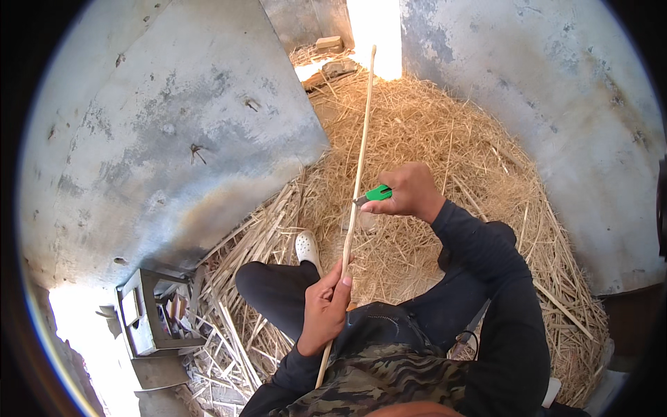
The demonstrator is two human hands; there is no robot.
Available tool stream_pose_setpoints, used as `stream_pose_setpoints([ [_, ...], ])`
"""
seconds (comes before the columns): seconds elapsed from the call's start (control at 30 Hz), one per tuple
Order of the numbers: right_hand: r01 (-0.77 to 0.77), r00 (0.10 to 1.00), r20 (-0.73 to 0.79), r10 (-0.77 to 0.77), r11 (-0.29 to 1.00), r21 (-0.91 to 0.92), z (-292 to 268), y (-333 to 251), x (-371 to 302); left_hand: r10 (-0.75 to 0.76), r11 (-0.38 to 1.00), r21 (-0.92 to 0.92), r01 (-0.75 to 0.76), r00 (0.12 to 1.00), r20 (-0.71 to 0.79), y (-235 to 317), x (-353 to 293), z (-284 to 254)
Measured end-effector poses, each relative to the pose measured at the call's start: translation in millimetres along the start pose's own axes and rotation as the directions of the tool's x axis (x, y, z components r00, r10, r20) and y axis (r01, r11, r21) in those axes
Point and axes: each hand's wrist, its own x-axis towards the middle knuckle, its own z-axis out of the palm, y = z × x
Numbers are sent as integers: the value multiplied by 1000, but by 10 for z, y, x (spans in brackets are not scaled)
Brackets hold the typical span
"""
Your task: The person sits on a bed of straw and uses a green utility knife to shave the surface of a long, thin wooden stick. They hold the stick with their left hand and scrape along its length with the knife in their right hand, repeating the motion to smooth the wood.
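A long, pale wooden stick [365,128] runs from beside my waist up toward the bright gap at the far side. My left hand [324,309] is closed round its lower part, with the thumb lying along it. In my right hand [411,191] is a utility knife [379,193] with a green handle. The knife's blade end points left and meets the stick around its middle; how deep it cuts cannot be made out. Loose shavings [417,125] lie on the floor beyond and around both hands.
Grey, stained walls [208,118] stand to the left and right. Split strips [267,229] are heaped at the left, beside a small wooden box frame [141,323] with things inside. My crossed legs [278,281] and a white clog [306,248] are close by. A brick [329,44] lies at the back.
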Motion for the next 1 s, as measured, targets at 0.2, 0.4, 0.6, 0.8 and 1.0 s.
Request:
stream_pose_setpoints([
  [0.2,-309,943,70,326,932,-189,86,551,101,-31,999,-19,32,997,66,-32,-56,36],
  [0.4,-74,997,27,73,996,55,182,-47,-87,42,998,56,-42,999,3,-149,-49,-34],
  [0.6,-508,861,-10,508,861,10,22,1246,174,59,980,178,-84,988,140,-45,-283,76],
  [0.8,-418,906,93,413,908,38,-24,952,178,80,973,216,-83,996,25,-131,-261,14],
  [1.0,5,975,221,8,998,-61,132,-184,-145,236,906,372,-200,970,-52,-132,-39,-67],
])
